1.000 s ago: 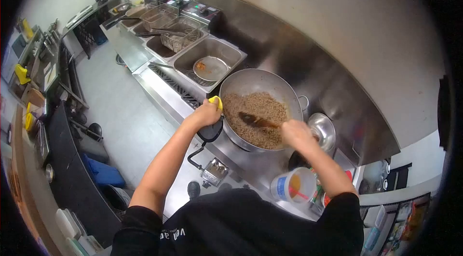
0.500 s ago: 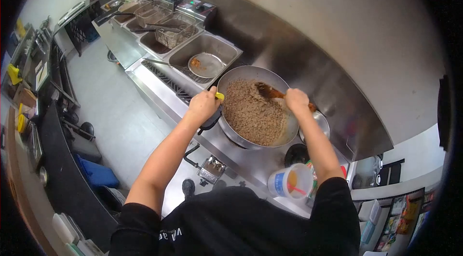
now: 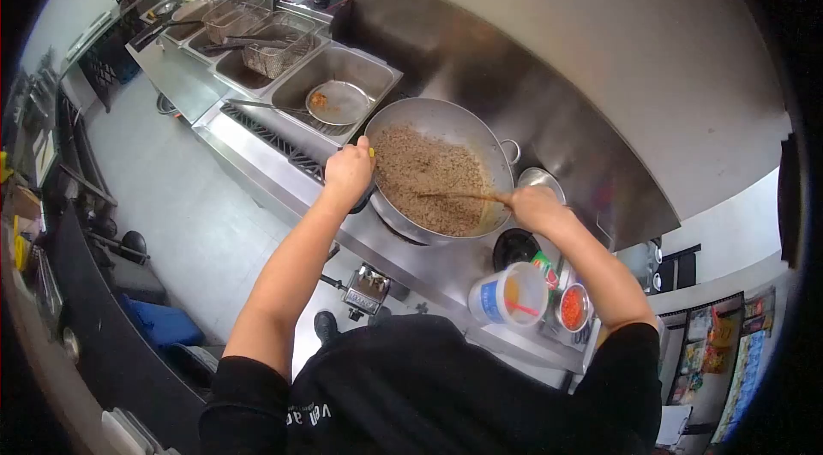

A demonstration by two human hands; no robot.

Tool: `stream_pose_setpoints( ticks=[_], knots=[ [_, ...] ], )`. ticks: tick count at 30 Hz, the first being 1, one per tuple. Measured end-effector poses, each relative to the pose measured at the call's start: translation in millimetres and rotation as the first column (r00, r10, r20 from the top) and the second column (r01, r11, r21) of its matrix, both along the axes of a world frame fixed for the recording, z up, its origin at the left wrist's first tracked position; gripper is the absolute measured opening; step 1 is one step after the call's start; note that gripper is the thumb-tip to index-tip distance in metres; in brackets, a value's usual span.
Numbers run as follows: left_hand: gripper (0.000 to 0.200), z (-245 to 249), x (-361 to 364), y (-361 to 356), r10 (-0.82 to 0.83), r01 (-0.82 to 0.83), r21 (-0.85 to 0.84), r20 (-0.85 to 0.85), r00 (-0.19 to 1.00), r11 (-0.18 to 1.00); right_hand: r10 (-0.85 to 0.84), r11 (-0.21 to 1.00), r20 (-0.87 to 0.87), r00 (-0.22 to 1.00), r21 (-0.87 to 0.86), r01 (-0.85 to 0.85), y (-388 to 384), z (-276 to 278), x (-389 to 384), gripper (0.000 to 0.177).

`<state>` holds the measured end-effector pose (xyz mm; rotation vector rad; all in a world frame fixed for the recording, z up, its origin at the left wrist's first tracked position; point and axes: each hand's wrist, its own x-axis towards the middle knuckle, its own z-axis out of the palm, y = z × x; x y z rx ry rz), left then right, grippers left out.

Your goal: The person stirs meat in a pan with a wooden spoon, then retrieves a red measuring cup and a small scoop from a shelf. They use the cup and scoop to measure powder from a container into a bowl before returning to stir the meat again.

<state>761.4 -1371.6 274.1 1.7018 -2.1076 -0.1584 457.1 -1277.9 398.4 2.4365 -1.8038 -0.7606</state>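
A large metal wok [image 3: 437, 110] stands on the stove, filled with brown crumbled ground meat [image 3: 420, 168]. My left hand [image 3: 350, 174] is closed at the wok's left rim, where it grips the handle; a dark holder with a yellow edge shows under the fingers, and the handle itself is hidden. Wrapped round the end of a wooden spatula [image 3: 476, 195] is my right hand [image 3: 538, 208], over the wok's right rim. The spatula lies low across the meat, its blade partly buried. A bare loop handle [image 3: 512, 152] sticks out on the far right side.
Left of the wok, a round strainer [image 3: 340, 103] rests over a steel basin [image 3: 375, 69]; beyond are fryers with wire baskets [image 3: 279, 45]. Toward me on the right stand a plastic tub [image 3: 501, 294], a bowl of orange-red pieces [image 3: 573, 308] and a metal bowl [image 3: 542, 183].
My right hand has brought the spatula from the wok's far side toward me, and its blade has sunk lower in the meat. My left hand keeps its grip. The view has shifted slightly.
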Motion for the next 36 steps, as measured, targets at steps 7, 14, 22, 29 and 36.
stream_pose_setpoints(
  ticks=[7, 14, 22, 29, 36],
  knots=[
    [0.028, -13.7, 0.9, -9.6, 0.000, 0.000, 0.007, 0.030, 1.000, 1.000, 0.169, 0.984, -0.095, 0.981, 0.074, -0.162, 28.7, -65.7, 44.0, 0.022],
    [0.028, -15.1, 1.3, -9.4, -0.008, 0.008, -0.004, 0.053, 0.999, 1.000, 0.173, 0.928, -0.205, 0.963, -0.293, -0.229, -73.3, -147.9, 31.9, 0.023],
    [0.027, -13.2, 0.5, -1.1, 0.001, 0.002, -0.065, 0.044, 0.999, 0.998, 0.257, 0.957, -0.020, 0.966, -0.135, -0.258, -53.6, -144.1, 29.6, 0.015],
    [0.028, -14.5, -0.6, 0.7, 0.049, -0.045, -0.095, 0.036, 0.998, 0.994, 0.149, 0.983, -0.135, 0.980, -0.089, -0.162, -11.2, -133.6, -2.6, 0.014],
    [0.030, -12.5, 3.7, 13.0, 0.028, -0.033, -0.054, -0.094, 0.995, 0.998, -0.038, 0.991, -0.144, 0.989, -0.133, 0.019, -124.8, -139.5, -0.6, 0.019]
  ],
)
